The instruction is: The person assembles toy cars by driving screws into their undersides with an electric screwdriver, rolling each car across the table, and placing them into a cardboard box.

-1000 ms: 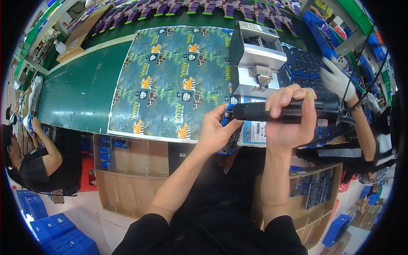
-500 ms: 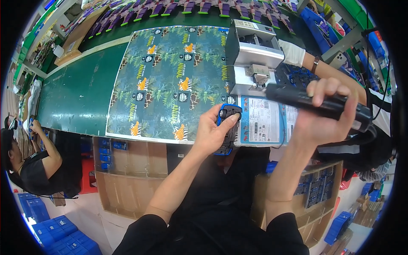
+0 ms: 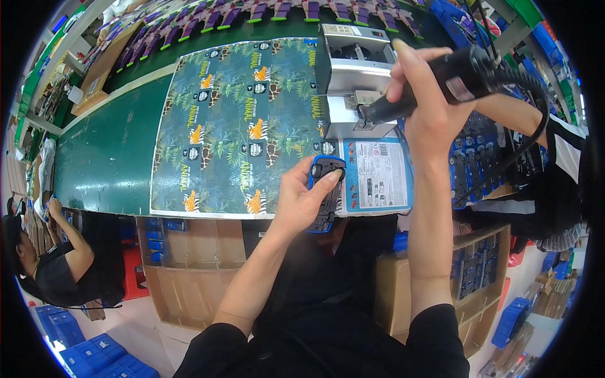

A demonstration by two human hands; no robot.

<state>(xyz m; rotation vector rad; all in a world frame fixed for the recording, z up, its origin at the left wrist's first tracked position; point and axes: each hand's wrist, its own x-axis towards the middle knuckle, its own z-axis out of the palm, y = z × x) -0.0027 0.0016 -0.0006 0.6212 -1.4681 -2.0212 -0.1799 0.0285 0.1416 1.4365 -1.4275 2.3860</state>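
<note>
In my left hand is a toy car with blue edges, its black underside turned up. The thumb presses on the underside, near the table's front edge. My right hand is wrapped round a black electric screwdriver with a coiled cable. Its tip points left and meets the front of a silver screw feeder, by a small metal block; whether a screw is on the tip cannot be made out. Below the feeder lies a blue-and-white printed card, beside the car.
A jungle-patterned sheet covers the middle of the green table. Several more toy cars lie at right, near a co-worker's arm. Purple toy pieces line the far side. Cardboard boxes stand below the table edge.
My right hand has swung up and left, bringing the screwdriver's tip to the feeder's front. The left hand still grips the car in nearly the same place. The view has shifted slightly.
</note>
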